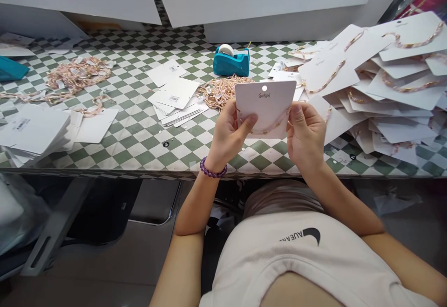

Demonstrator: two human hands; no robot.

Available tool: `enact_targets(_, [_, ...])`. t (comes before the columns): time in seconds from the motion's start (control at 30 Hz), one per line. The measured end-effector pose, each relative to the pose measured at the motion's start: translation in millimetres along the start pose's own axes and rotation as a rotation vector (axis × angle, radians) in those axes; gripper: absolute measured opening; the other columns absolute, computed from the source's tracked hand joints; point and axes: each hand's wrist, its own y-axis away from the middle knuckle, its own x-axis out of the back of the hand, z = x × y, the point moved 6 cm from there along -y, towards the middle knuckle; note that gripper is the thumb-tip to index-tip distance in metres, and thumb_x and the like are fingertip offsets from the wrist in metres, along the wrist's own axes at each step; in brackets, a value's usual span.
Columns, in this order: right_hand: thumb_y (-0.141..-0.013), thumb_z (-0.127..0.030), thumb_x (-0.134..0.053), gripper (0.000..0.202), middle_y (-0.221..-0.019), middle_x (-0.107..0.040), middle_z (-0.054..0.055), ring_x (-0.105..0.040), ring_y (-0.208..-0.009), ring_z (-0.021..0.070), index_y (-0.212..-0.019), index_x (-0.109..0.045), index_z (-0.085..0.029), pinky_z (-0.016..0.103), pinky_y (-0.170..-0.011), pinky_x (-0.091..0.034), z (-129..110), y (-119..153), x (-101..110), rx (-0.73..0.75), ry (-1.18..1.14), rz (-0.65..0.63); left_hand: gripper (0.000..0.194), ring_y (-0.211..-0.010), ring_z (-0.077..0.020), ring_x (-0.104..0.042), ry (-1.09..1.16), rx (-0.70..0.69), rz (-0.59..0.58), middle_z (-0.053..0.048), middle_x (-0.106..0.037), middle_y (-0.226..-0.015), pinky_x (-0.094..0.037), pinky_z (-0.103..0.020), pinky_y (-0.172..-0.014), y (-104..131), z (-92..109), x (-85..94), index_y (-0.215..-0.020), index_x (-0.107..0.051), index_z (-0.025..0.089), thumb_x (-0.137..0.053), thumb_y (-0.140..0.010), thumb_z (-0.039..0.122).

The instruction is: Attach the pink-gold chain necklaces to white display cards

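Observation:
Between my hands, above the table's front part, a white jewelry card [265,104] is held upright, with a hang hole and dark script near its top. A thin pink-and-gold beaded necklace [274,127] curves across its lower half. My left hand [232,127] grips the card's left edge, thumb on the front. At the right edge, my right hand [307,132] pinches the card's side where the necklace end meets it; the fingers behind are hidden. Just behind the card lies a heap of beaded necklaces [218,90], partly covered by it.
A teal tape dispenser [231,62] stands behind the heap. Blank cards [178,93] are stacked left of it. Many carded necklaces [394,92] pile up at right. Farther left are another necklace heap [80,73] and card stack [35,130] on the checkered tablecloth [136,151].

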Motion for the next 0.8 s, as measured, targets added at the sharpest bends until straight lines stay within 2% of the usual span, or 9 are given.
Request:
enact_targets(0.17, [-0.078,-0.042,-0.077,0.020,-0.088,-0.073,0.000,-0.068,-0.082,0.0141,-0.086,-0.075,-0.024,0.029,-0.073,-0.059,-11,-2,7,0.053,0.236,-0.029,0.031,-0.110,-0.0213,-0.064,-0.055,-0.004,-0.024,-0.007,-0.061,-0.119,-0.059,-0.037,-0.089,1,-4,0.9,-0.124,-0.046,0.029,-0.053,-0.097,0.043])
enact_targets(0.37, [-0.078,-0.045,-0.076,0.024,-0.089,-0.072,0.001,-0.068,-0.080,0.0142,-0.086,-0.076,-0.023,0.027,-0.068,-0.058,-3,-9,12,-0.082,0.295,-0.158,0.035,-0.115,-0.0235,-0.062,-0.024,0.028,-0.082,-0.007,-0.058,-0.123,-0.057,-0.040,-0.092,1,-4,1.3,-0.127,-0.043,0.029,-0.052,-0.097,0.045])
enact_targets(0.5, [-0.081,-0.052,-0.071,0.031,-0.094,-0.071,0.001,-0.067,-0.085,0.0152,-0.094,-0.072,-0.024,0.028,-0.069,-0.058,0,-6,11,-0.108,0.252,-0.180,0.041,-0.124,-0.0267,-0.057,0.177,0.161,-0.146,-0.005,-0.059,-0.125,-0.054,-0.042,-0.099,1,3,-4.3,-0.125,-0.049,0.029,-0.053,-0.093,0.054])
enact_targets(0.63, [-0.079,-0.047,-0.073,0.026,-0.091,-0.068,-0.001,-0.065,-0.083,0.0149,-0.094,-0.068,-0.026,0.029,-0.071,-0.057,-6,-5,9,-0.102,0.166,-0.188,0.045,-0.133,-0.0295,-0.050,0.466,0.338,-0.154,-0.004,-0.060,-0.126,-0.053,-0.042,-0.101,0,10,-7.2,-0.123,-0.054,0.026,-0.054,-0.089,0.055])
enact_targets(0.73, [-0.075,-0.042,-0.074,0.022,-0.076,-0.061,-0.002,-0.059,-0.068,0.0131,-0.084,-0.063,-0.025,0.028,-0.062,-0.053,-12,-10,11,-0.145,0.087,-0.211,0.043,-0.127,-0.0263,-0.057,0.671,0.494,-0.091,-0.005,-0.062,-0.124,-0.055,-0.038,-0.098,-1,3,-2.3,-0.122,-0.054,0.021,-0.047,-0.092,0.051])
enact_targets(0.8, [-0.073,-0.041,-0.071,0.021,-0.070,-0.056,-0.002,-0.055,-0.062,0.0135,-0.081,-0.059,-0.024,0.029,-0.059,-0.050,-15,-13,15,-0.187,0.047,-0.242,0.041,-0.112,-0.0213,-0.066,0.690,0.565,-0.049,-0.006,-0.063,-0.119,-0.059,-0.033,-0.090,0,-6,3.5,-0.121,-0.055,0.020,-0.049,-0.092,0.048])
